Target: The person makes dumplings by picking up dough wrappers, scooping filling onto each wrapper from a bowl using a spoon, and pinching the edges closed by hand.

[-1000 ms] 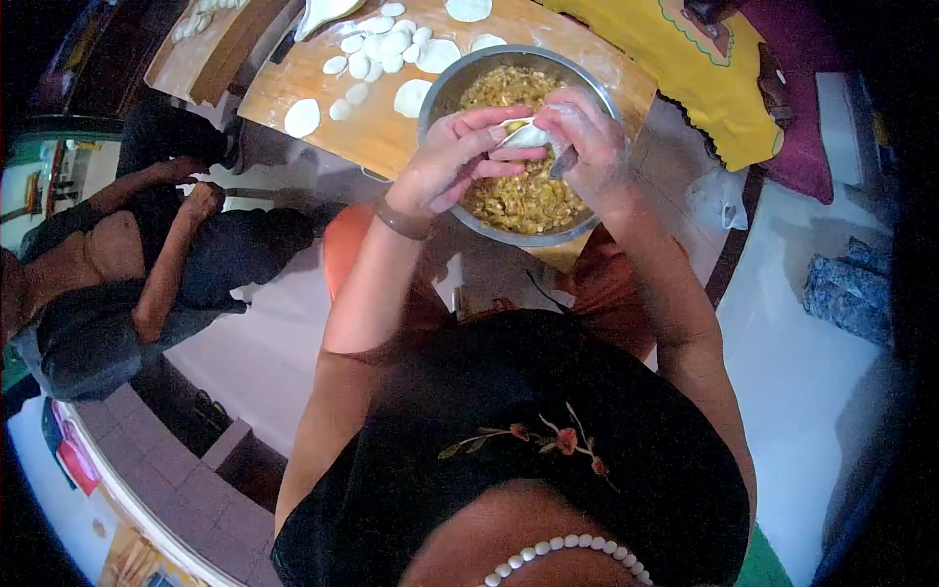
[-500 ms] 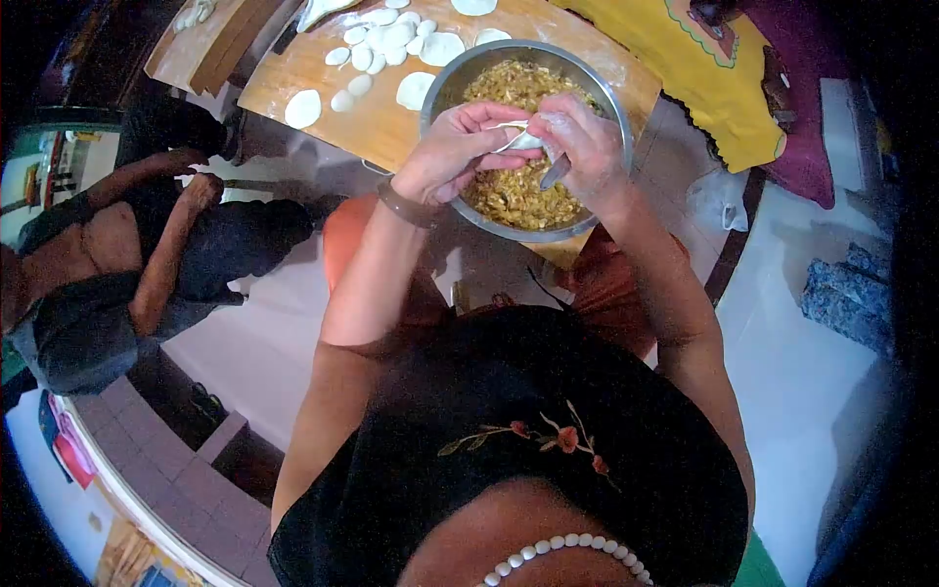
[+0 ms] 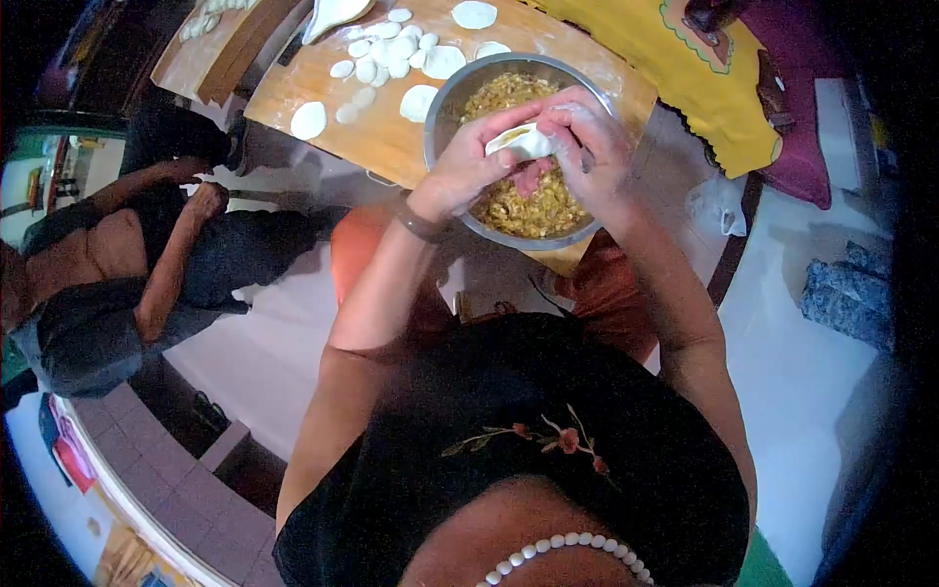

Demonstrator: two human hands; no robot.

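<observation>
Over the steel bowl (image 3: pixel 439 110) of chopped filling (image 3: pixel 538 217), both hands meet around a dumpling (image 3: pixel 526 145) of white dough. My left hand (image 3: pixel 468 164) cups its near left side, thumb along the wrapper and fingers curled behind. My right hand (image 3: pixel 597 147) closes on the dumpling's right end, with whitish flour on the fingers. A bit of grey metal, likely part of a utensil, shows between the right fingers; most of it is hidden. Flat round wrappers (image 3: pixel 420 103) and small dough pieces (image 3: pixel 381 57) lie on the wooden board left of the bowl.
The wooden board (image 3: pixel 284 93) carries the bowl. Another board (image 3: pixel 220 49) with dough pieces stands at upper left. A seated person (image 3: pixel 108 254) is at left, hands together. A yellow cloth (image 3: pixel 719 108) drapes at right, near a clear plastic bag (image 3: pixel 719 203).
The dumpling has turned so more of its white side and open edge shows. My right fingers have wrapped further over it, and the metal piece that pointed down is now mostly hidden.
</observation>
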